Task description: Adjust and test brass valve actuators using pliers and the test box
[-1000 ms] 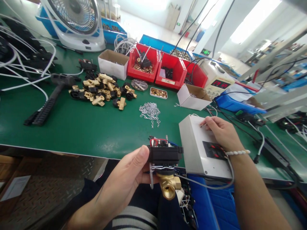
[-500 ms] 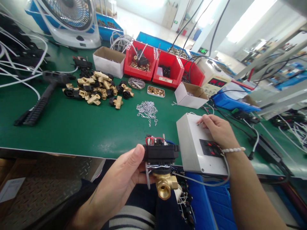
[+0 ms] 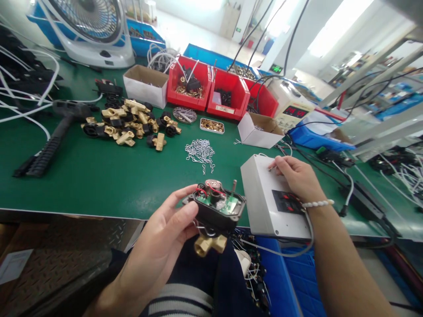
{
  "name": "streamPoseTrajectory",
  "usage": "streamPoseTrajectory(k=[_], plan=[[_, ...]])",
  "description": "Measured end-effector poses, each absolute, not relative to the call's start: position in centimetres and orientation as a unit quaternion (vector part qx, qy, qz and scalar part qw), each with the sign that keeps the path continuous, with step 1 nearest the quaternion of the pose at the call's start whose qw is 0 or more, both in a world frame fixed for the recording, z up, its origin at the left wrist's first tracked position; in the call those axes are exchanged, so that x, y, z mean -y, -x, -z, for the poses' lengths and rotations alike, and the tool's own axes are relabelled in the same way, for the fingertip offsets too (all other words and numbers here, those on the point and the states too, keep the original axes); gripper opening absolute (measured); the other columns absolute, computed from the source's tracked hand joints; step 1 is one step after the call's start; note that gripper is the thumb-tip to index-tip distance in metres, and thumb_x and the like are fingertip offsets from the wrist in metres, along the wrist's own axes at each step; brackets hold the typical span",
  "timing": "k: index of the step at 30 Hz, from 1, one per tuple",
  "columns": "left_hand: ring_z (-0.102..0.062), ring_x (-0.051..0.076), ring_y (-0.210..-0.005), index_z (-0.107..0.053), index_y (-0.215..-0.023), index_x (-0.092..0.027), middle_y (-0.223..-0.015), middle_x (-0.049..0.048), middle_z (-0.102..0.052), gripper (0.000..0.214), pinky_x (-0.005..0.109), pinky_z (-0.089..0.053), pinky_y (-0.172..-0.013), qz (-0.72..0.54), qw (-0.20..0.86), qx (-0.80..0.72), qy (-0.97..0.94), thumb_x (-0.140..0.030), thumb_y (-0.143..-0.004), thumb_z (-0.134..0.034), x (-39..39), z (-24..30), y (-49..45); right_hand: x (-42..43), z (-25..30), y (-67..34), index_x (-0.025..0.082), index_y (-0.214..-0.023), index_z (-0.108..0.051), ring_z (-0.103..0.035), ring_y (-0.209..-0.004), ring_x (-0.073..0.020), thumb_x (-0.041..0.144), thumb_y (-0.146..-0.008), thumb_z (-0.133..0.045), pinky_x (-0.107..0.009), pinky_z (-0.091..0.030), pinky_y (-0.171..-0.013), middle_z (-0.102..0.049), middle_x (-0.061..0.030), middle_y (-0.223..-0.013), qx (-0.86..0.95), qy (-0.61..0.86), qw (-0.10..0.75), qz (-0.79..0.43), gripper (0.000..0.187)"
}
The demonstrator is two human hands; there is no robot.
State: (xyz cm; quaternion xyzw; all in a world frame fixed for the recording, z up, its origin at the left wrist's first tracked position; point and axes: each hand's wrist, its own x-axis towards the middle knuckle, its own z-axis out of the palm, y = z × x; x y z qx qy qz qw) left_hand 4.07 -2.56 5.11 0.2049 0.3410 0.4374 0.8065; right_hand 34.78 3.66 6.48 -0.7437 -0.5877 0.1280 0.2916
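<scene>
Testing, I judge: my left hand (image 3: pixel 161 246) grips the valve actuator (image 3: pixel 218 209). My right hand (image 3: pixel 297 180) pinches the switch (image 3: pixel 271 167) on the white box (image 3: pixel 257 198); the next move needs a steady hold.

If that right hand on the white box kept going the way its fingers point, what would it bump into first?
The right hand rests on the white box. Past that box's far edge, the open cardboard box looks like the first thing in line, though depth is hard to judge.
</scene>
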Motion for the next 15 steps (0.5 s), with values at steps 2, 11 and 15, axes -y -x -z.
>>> streamPoseTrajectory(k=[2, 11, 15], plan=[[-0.069, 0.019, -0.099, -0.063, -0.12, -0.017, -0.118, 0.0101, -0.071, 0.031, 0.024, -0.057, -0.082, -0.44, 0.812, -0.344, -0.171, -0.03, -0.092, -0.061, 2.49, -5.06, -4.3, -3.65, -6.52, -34.71, 0.021, -0.069, -0.066, -0.052, -0.063, -0.0165, 0.07, -0.079, -0.052, -0.029, -0.043, -0.064, -0.06, -0.0022, -0.066, 0.588, 0.741, 0.297, -0.131, 0.052], [-0.074, 0.019, -0.083, -0.073, -0.103, -0.012, -0.093, 0.0129, -0.077, 0.03, 0.026, -0.06, -0.074, -0.395, 0.866, -0.276, -0.135, -0.028, -0.099, -0.048, 2.78, -5.01, -4.26, -4.11, -6.25, -35.07, 0.02, -0.062, -0.061, -0.057, -0.066, -0.0182, 0.08, -0.076, -0.046, -0.032, -0.046, -0.07, -0.068, -0.0089, -0.073, 0.571, 0.743, 0.311, -0.162, 0.064], [-0.074, 0.019, -0.082, -0.074, -0.102, -0.01, -0.091, 0.0138, -0.077, 0.03, 0.025, -0.06, -0.073, -0.387, 0.874, -0.262, -0.134, -0.026, -0.099, -0.049, 2.83, -5.04, -4.26, -4.0, -6.25, -35.02, 0.019, -0.067, -0.065, -0.055, -0.067, -0.0178, 0.078, -0.076, -0.047, -0.032, -0.045, -0.072, -0.067, -0.0073, -0.073, 0.576, 0.739, 0.312, -0.157, 0.062]])
